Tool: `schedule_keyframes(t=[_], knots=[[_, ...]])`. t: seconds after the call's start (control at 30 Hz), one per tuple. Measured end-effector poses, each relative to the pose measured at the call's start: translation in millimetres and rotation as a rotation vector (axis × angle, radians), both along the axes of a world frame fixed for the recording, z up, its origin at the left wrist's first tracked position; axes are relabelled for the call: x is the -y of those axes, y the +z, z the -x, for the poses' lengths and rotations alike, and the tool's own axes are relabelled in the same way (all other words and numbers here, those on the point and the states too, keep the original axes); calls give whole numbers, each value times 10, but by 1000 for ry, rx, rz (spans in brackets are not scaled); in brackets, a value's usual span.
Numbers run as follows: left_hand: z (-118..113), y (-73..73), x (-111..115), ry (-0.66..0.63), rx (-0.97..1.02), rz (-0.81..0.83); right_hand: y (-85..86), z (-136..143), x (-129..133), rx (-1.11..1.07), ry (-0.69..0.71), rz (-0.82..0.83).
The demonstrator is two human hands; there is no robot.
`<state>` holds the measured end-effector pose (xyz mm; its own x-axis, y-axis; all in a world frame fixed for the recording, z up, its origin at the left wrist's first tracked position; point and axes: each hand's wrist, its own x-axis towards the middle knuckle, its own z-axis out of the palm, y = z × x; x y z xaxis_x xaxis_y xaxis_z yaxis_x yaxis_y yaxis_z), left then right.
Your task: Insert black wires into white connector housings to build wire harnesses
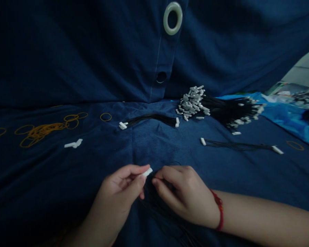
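Between the thumb and index finger of my left hand (125, 187) is a small white plastic connector (147, 172), tilted up to the right. Just right of it, my right hand (181, 192) pinches what looks like a thin black wire, its fingertips close to the connector's end. Whether the wire end is inside the connector I cannot tell. More black wires (167, 216) hang below and between both hands, dim against the dark cloth. A wire bundle (153, 118) with white connectors at both ends lies beyond my hands.
Orange rubber bands (47, 130) lie at the left, near loose white connectors (73, 144). A large pile of wires with white connectors (193, 103) sits back right. A thinner wire bundle (237, 145) lies before it. Dark blue cloth with an eyelet ring (172, 18) rises behind.
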<state>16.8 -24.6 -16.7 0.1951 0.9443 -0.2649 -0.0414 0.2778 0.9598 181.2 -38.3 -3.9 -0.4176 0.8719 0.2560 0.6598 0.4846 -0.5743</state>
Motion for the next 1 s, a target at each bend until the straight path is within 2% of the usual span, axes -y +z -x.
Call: schedule_keyframes(t=[0.3,0.5,0.57,0.63,0.7,0.83,0.93,1.0], knots=[[-1,7,-7,-68,-61,-53,-33,0,1,19,6,-39],[-58,119,-30,35,76,54,105,-107,-53,49,76,-21],[-61,147,-40,62,143,103,156,-184,-85,83,106,-77],[-55,158,-49,74,197,122,193,-259,-114,165,127,-217],[-46,157,-55,76,215,130,217,-314,-134,228,124,-237],[-45,153,-58,76,213,142,251,-342,-155,175,25,91],[-46,153,-56,72,218,140,275,-323,-170,137,-18,253],[-43,149,-54,69,217,135,293,-307,-181,-5,12,513]])
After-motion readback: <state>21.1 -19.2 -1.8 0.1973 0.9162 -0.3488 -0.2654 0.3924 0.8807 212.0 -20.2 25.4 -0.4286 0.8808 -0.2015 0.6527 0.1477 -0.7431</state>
